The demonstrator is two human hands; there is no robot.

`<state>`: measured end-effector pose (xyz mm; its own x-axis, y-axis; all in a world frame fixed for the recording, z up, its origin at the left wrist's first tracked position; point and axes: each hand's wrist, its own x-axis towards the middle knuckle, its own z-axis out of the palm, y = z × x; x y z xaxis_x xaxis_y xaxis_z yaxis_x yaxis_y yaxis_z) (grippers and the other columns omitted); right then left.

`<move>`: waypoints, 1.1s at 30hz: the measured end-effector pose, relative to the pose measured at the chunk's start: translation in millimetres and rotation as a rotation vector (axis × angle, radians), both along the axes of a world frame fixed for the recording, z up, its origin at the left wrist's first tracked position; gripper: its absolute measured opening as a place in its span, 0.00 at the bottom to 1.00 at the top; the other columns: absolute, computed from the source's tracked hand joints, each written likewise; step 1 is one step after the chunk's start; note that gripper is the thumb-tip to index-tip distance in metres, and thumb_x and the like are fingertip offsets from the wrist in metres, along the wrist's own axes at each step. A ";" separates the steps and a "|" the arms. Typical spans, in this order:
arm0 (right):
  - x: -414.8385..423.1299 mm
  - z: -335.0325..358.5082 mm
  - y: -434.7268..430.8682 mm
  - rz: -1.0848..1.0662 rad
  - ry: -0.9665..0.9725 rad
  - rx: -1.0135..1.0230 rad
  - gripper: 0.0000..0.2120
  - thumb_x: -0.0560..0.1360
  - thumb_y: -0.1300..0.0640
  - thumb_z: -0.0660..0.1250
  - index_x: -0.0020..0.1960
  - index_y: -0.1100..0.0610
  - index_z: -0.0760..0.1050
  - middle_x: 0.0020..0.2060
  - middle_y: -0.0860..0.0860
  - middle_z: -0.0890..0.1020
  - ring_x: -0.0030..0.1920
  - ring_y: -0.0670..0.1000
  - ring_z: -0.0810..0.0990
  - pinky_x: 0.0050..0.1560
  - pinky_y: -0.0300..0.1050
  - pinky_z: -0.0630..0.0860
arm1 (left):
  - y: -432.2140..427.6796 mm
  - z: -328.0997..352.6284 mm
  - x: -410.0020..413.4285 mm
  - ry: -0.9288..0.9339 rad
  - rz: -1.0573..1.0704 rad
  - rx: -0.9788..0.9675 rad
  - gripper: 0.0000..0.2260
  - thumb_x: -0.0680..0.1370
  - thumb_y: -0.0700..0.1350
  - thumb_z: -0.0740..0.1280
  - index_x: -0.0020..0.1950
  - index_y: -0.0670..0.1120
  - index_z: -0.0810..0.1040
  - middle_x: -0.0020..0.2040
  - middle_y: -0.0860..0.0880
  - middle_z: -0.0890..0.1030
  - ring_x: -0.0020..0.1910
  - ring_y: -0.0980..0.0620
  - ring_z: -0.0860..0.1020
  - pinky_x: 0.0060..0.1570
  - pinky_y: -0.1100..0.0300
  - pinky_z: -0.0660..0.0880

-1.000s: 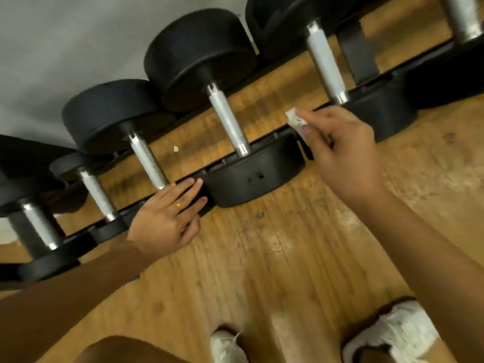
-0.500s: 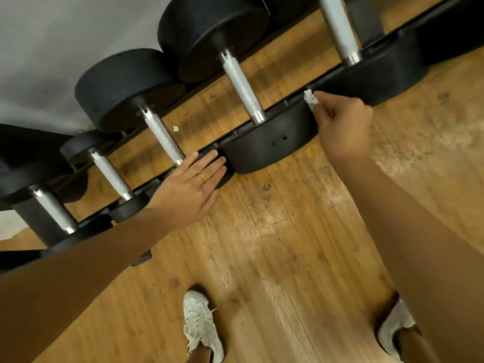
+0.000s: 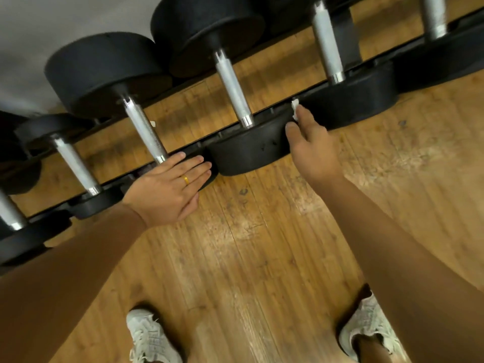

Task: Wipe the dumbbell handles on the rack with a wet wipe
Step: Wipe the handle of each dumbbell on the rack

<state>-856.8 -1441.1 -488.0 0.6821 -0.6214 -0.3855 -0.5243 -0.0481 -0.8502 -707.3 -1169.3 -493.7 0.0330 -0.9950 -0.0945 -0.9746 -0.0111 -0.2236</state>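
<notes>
Wood floor [image 3: 262,244]; right hand [image 3: 311,148] pinches wipe [image 3: 295,104]; left hand [image 3: 170,189] flat on dumbbell [image 3: 145,132].

Knurled metal handles [image 3: 233,87], matt heads [image 3: 251,153]

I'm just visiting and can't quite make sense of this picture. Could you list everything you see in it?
rack: one, black, across the top.
dumbbells: six partly visible, black heads, silver handles, resting on it.
wet wipe: one, white, between two near heads.
floor: one, brown wood, below.
wall: one, grey, top left.
ring: one, gold, on a finger.
shoes: two, white, bottom edge.
left hand: one, flat on a dumbbell head.
right hand: one, pinching the wet wipe.
</notes>
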 end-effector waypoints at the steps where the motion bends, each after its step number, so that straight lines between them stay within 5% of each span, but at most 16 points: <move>1: 5.2 2.1 -1.2 -0.023 -0.005 0.064 0.26 0.84 0.50 0.58 0.80 0.53 0.60 0.77 0.47 0.67 0.77 0.47 0.63 0.78 0.49 0.58 | 0.2 0.7 0.5 -0.002 0.001 0.009 0.22 0.85 0.48 0.55 0.74 0.38 0.75 0.73 0.41 0.76 0.74 0.41 0.73 0.77 0.44 0.63; 10: -2.7 2.9 17.7 0.007 -0.026 0.069 0.32 0.82 0.45 0.60 0.82 0.50 0.53 0.80 0.44 0.58 0.79 0.44 0.56 0.80 0.51 0.55 | 0.5 2.4 3.6 -0.016 -0.012 0.030 0.23 0.85 0.49 0.53 0.73 0.38 0.75 0.72 0.39 0.76 0.74 0.41 0.73 0.78 0.45 0.60; 14: 6.6 10.2 17.2 -0.042 -0.069 0.084 0.25 0.81 0.45 0.60 0.76 0.49 0.64 0.75 0.45 0.67 0.74 0.45 0.64 0.77 0.53 0.61 | -0.3 2.9 2.1 -0.009 -0.011 0.043 0.23 0.85 0.49 0.52 0.74 0.38 0.75 0.73 0.40 0.76 0.74 0.41 0.72 0.78 0.44 0.61; 19: -8.3 5.7 46.7 0.088 -0.006 -0.092 0.34 0.84 0.47 0.56 0.82 0.56 0.43 0.82 0.48 0.45 0.80 0.45 0.40 0.79 0.43 0.42 | 0.3 3.4 2.6 -0.007 0.001 0.043 0.24 0.86 0.49 0.51 0.75 0.38 0.74 0.74 0.40 0.75 0.75 0.41 0.71 0.78 0.45 0.61; 24: 11.6 -1.5 33.9 -0.022 -0.008 -0.104 0.30 0.86 0.48 0.49 0.82 0.58 0.43 0.82 0.51 0.45 0.80 0.48 0.40 0.81 0.48 0.43 | 0.0 2.4 2.2 -0.020 -0.002 0.052 0.24 0.86 0.49 0.52 0.75 0.38 0.73 0.74 0.40 0.75 0.76 0.42 0.71 0.78 0.45 0.62; 33: 14.8 -6.8 52.6 -0.043 -0.002 -0.226 0.35 0.84 0.45 0.54 0.82 0.59 0.42 0.82 0.53 0.45 0.81 0.52 0.41 0.81 0.54 0.45 | 0.4 1.9 4.4 -0.032 -0.007 0.082 0.25 0.86 0.50 0.50 0.75 0.38 0.73 0.74 0.40 0.75 0.76 0.41 0.70 0.79 0.45 0.58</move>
<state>-842.0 -1388.6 -494.8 0.6535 -0.7205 -0.2320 -0.5283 -0.2147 -0.8215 -702.9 -1168.9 -491.8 0.0305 -0.9841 -0.1751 -0.9669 0.0154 -0.2547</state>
